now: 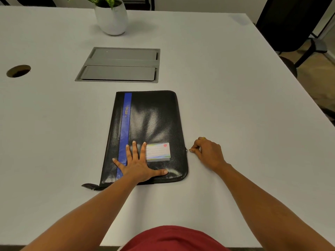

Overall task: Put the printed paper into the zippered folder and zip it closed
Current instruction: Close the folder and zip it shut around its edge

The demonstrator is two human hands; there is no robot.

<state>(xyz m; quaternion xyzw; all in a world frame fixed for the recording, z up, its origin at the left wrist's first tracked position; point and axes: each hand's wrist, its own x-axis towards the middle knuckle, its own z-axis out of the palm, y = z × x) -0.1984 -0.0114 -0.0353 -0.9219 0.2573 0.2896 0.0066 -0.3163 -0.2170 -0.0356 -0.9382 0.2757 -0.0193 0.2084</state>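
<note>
Right hand (pixel 208 153) pinches zipper pull (pixel 188 150) at right edge of black zippered folder (pixel 154 120), closed flat on white table (pixel 226 87). Left hand (pixel 138 164) flat, fingers spread, pressing folder's near end. Paper not visible.

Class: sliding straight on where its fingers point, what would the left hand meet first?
The left hand would likely cross bare folder, passing left of the label, then reach the grey hatch.

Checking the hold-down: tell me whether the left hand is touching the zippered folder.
Touching. The head view shows the left hand lying flat, fingers spread, on the zippered folder.
</note>
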